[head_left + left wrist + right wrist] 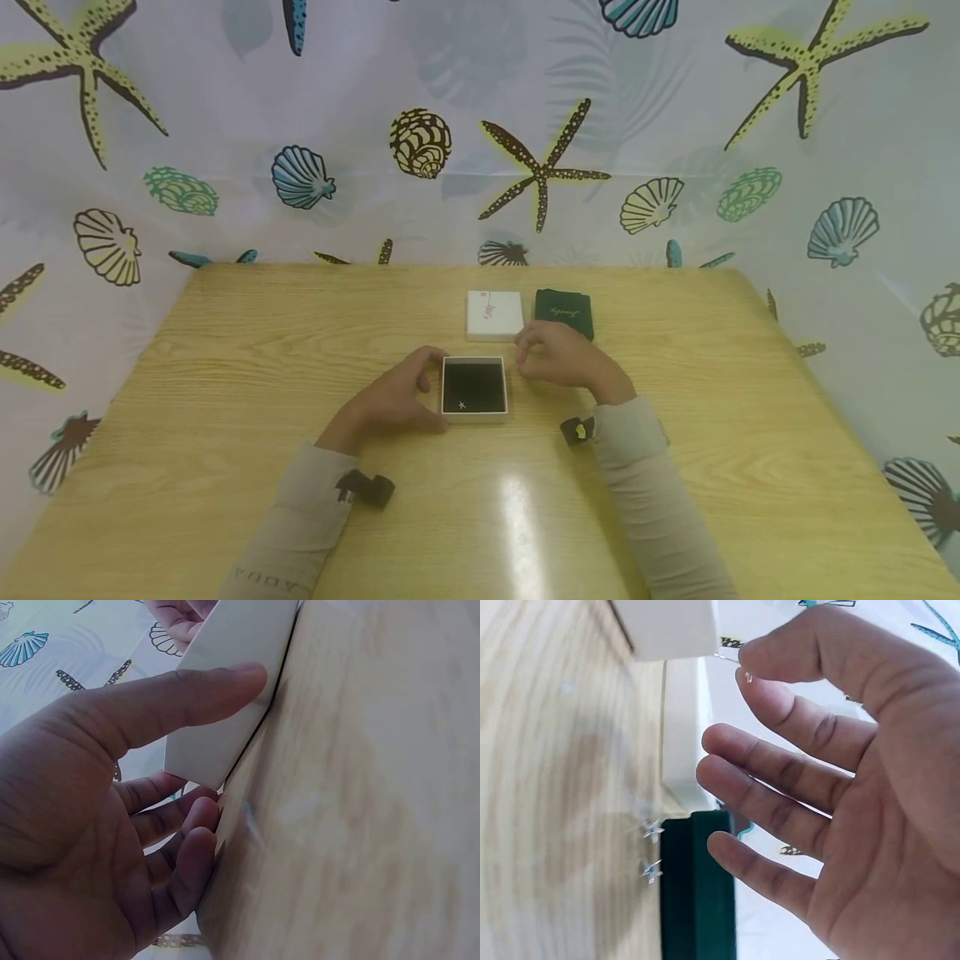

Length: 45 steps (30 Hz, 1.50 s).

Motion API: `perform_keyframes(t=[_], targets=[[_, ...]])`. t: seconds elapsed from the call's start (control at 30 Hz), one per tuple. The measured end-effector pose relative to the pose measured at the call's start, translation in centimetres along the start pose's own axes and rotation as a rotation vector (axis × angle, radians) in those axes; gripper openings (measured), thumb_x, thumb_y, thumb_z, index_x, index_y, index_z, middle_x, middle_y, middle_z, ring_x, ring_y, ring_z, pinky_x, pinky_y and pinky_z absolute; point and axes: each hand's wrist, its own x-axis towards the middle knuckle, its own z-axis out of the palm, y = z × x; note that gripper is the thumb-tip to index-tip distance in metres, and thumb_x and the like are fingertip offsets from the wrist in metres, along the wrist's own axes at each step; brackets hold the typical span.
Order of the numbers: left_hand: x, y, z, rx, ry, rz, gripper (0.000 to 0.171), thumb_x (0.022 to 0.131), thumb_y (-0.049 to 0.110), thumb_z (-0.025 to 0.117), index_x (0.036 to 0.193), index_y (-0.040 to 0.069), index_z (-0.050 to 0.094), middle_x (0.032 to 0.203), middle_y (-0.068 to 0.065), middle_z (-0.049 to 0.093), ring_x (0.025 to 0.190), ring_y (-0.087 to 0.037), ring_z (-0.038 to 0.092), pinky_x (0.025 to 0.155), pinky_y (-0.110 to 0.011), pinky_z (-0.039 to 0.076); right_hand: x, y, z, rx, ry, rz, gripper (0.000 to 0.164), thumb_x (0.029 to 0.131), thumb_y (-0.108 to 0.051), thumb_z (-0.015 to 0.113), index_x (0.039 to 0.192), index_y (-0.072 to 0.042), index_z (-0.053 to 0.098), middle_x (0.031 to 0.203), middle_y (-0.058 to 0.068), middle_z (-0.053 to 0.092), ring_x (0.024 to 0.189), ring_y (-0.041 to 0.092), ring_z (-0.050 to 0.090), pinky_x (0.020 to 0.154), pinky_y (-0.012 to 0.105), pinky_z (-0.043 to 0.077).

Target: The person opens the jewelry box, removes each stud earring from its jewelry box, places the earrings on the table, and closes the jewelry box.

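An open white box (474,418) with a black pad (474,383) inside sits before me, a tiny silvery starfish-shaped piece (462,405) lying near the pad's front-left corner. My left hand (393,396) grips the box by its left side; in the left wrist view the thumb lies along one wall of the box (225,645), the fingers round its far corner. Right of the box is my right hand (558,354). Its thumb and index finger pinch a thin, shiny piece of jewelry (731,660), too small to tell its kind. The other three fingers are spread.
Behind the box lie a white lid (493,315) with a small red print and a dark green jewelry pouch (562,308), close together. Two small silvery star-shaped pieces (651,870) show beside the pouch in the right wrist view. A shell-patterned cloth (360,200) hangs behind the wooden table (262,350).
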Motion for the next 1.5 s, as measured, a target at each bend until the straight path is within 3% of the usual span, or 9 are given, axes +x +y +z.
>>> perform_keyframes(t=[0.2, 0.4, 0.77, 1.0, 1.2, 1.5], targets=[[-0.2, 0.1, 0.0, 0.000, 0.005, 0.002, 0.095, 0.065, 0.028, 0.094, 0.144, 0.026, 0.041, 0.116, -0.009, 0.056, 0.104, -0.024, 0.053, 0.080, -0.032, 0.047, 0.0, 1.0, 0.3, 0.015, -0.025, -0.006, 0.003, 0.083, -0.008, 0.067, 0.083, -0.005, 0.067, 0.112, 0.013, 0.069, 0.117, 0.032, 0.061, 0.107, 0.048, 0.047], [-0.3, 0.1, -0.1, -0.003, 0.002, 0.002, 0.093, 0.066, 0.028, 0.093, 0.143, 0.027, 0.041, 0.114, -0.009, 0.056, 0.103, -0.024, 0.053, 0.080, -0.032, 0.047, -0.1, 1.9, 0.5, -0.062, -0.012, 0.000, 0.004, 0.081, -0.007, 0.069, 0.081, -0.008, 0.066, 0.107, 0.012, 0.069, 0.108, 0.030, 0.063, 0.101, 0.047, 0.050], [-0.3, 0.3, -0.1, -0.008, -0.002, -0.002, 0.092, 0.066, 0.028, 0.093, 0.142, 0.028, 0.041, 0.117, -0.009, 0.056, 0.105, -0.025, 0.054, 0.081, -0.033, 0.047, -0.2, 2.1, 0.7, -0.120, -0.009, 0.078, 0.005, 0.081, -0.011, 0.066, 0.082, -0.007, 0.067, 0.109, 0.010, 0.069, 0.106, 0.027, 0.062, 0.097, 0.045, 0.051], [-0.3, 0.3, -0.2, 0.002, -0.001, -0.003, 0.092, 0.066, 0.028, 0.093, 0.143, 0.027, 0.041, 0.116, -0.009, 0.056, 0.104, -0.025, 0.054, 0.081, -0.033, 0.047, 0.0, 1.7, 1.0, -0.205, 0.001, 0.058, 0.005, 0.081, -0.009, 0.065, 0.083, -0.008, 0.070, 0.107, 0.011, 0.066, 0.098, 0.026, 0.063, 0.092, 0.045, 0.053], [-0.2, 0.2, -0.1, 0.000, -0.002, 0.002, 0.092, 0.066, 0.028, 0.093, 0.142, 0.027, 0.041, 0.115, -0.010, 0.055, 0.103, -0.025, 0.053, 0.079, -0.033, 0.046, 0.2, 1.7, 1.4, -0.239, -0.006, 0.121, 0.005, 0.082, -0.010, 0.065, 0.084, -0.007, 0.069, 0.112, 0.010, 0.064, 0.097, 0.024, 0.061, 0.089, 0.042, 0.053], [-0.2, 0.3, -0.1, -0.006, 0.002, 0.015, 0.093, 0.065, 0.028, 0.094, 0.143, 0.023, 0.042, 0.116, -0.010, 0.055, 0.104, -0.024, 0.052, 0.080, -0.032, 0.046, 0.4, 1.7, 1.6, -0.260, -0.010, 0.136, 0.005, 0.082, -0.008, 0.067, 0.086, -0.007, 0.071, 0.110, 0.009, 0.063, 0.093, 0.021, 0.059, 0.087, 0.041, 0.053]])
